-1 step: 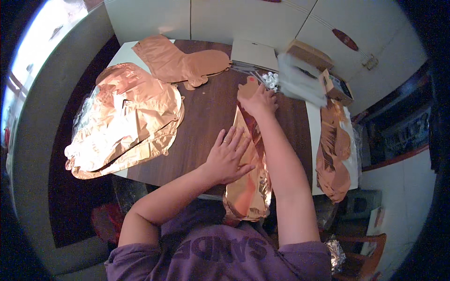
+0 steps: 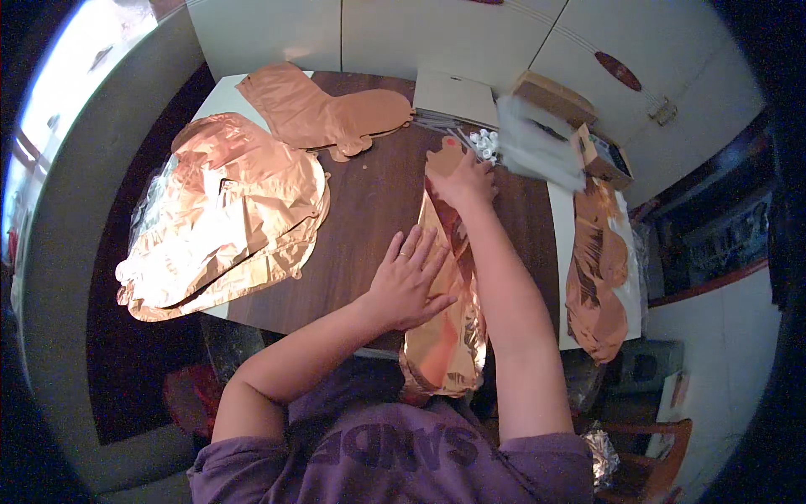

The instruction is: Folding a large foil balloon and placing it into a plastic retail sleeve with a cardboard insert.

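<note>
A long, folded copper-coloured foil balloon (image 2: 437,344) lies lengthwise in front of me, its near end at the table edge and its far tip marked with a small red spot. My left hand (image 2: 411,281) rests flat across its middle, fingers spread, a ring on one of them. Near the balloon's far end is my right hand (image 2: 466,181), its fingers curled in and pressed together; what they hold, if anything, is hidden. Just beyond those fingers sits a cluster of small white plastic pieces (image 2: 484,144), beside thin pale straws (image 2: 437,123).
Large copper foil balloons (image 2: 252,210) cover the table's left side, and another flat one (image 2: 336,109) lies at the back. More foil (image 2: 598,277) hangs over the right edge. A white box (image 2: 456,97), clear plastic packaging (image 2: 537,139) and a small carton (image 2: 603,155) stand at the back right.
The fingers of my right hand have curled in slightly. My left hand and the foil balloon have stayed in place.
</note>
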A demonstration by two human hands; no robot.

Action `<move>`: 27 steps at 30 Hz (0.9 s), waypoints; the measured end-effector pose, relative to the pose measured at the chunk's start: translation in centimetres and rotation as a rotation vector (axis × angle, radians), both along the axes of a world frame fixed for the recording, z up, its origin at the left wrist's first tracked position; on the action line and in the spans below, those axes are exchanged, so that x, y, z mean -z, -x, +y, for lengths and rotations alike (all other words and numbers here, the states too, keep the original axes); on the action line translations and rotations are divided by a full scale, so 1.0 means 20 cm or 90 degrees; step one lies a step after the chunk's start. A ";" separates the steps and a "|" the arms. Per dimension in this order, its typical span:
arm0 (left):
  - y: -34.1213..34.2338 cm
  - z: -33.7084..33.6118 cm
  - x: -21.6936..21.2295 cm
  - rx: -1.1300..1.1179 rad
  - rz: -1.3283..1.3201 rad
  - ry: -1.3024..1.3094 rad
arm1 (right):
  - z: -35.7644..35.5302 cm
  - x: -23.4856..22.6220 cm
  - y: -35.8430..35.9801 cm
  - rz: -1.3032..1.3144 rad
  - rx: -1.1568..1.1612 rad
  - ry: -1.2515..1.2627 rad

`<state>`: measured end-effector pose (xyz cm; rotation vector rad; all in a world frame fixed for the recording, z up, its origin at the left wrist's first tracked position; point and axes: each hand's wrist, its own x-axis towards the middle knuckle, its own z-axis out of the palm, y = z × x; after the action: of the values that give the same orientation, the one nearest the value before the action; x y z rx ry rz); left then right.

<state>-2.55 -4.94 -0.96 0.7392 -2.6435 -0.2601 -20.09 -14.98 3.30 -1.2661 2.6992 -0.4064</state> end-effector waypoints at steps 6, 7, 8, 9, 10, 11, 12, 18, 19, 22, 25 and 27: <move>-0.02 -0.02 -0.02 -0.019 0.016 -0.039 | 0.23 0.05 0.20 -0.117 -0.172 0.238; -0.02 -0.03 -0.03 -0.018 0.018 -0.038 | 0.33 0.04 0.22 -0.099 -0.223 0.235; -0.02 -0.04 -0.03 -0.023 0.030 -0.034 | 0.43 0.05 0.23 -0.082 -0.273 0.231; -0.01 -0.05 -0.02 -0.028 0.040 -0.032 | 0.51 0.06 0.24 -0.083 -0.274 0.230; 0.00 -0.05 -0.02 -0.027 0.041 -0.033 | 0.59 0.07 0.24 -0.056 -0.326 0.189; 0.01 -0.06 0.00 -0.027 0.029 -0.021 | 0.65 0.08 0.24 -0.029 -0.378 0.148; 0.02 -0.06 0.00 -0.021 0.017 -0.009 | 0.69 0.10 0.24 -0.029 -0.373 0.147; 0.04 -0.07 0.01 0.009 -0.035 0.016 | 0.78 0.12 0.23 0.052 -0.428 0.048; 0.05 -0.07 0.01 0.009 -0.037 0.018 | 0.78 0.12 0.23 0.051 -0.427 0.050; 0.06 -0.07 0.00 0.011 -0.076 0.020 | 0.78 0.12 0.23 0.031 -0.427 0.050; 0.06 -0.06 0.00 0.025 -0.040 0.022 | 0.78 0.13 0.24 0.034 -0.442 0.091; 0.06 -0.06 0.00 0.025 -0.034 0.019 | 0.79 0.14 0.24 0.058 -0.450 0.087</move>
<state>-3.77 -6.22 -1.03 0.6958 -2.7084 -0.2144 -24.93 0.73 0.57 -2.1809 2.1004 -0.4427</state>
